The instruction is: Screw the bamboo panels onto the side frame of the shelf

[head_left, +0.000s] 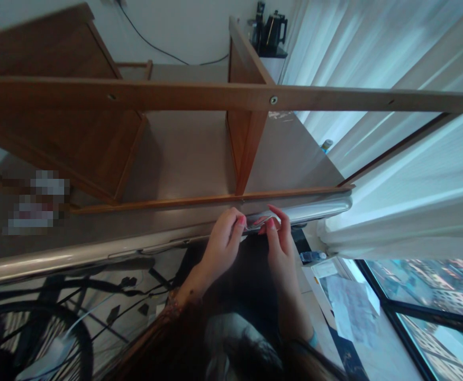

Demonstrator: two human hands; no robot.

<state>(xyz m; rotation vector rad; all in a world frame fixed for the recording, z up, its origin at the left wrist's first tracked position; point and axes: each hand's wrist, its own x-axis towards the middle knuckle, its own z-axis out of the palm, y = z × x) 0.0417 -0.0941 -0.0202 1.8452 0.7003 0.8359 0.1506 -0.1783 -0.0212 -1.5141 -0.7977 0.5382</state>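
Note:
In front of the table's edge, a thin, whitish, shiny strip [255, 226] runs between my two hands; its kind is too small to make out. My left hand [224, 241] pinches one end between thumb and forefinger. On the other side, my right hand [281, 244] holds it between thumb and fingers, with the forefinger raised and curved. Just beyond the fingertips is the table's silver edge trim [314, 209]. Along the tabletop behind it lies the lower rail of a wooden frame [175, 201].
A brown upper rail [191, 95] crosses above the table, with an upright divider [245, 137] and a slanted wooden panel [68, 132]. A bicycle wheel [86, 338] stands lower left. Right are a curtain [406, 174], papers [354, 307] and a bottle [312, 256]. A black kettle [274, 30] stands behind.

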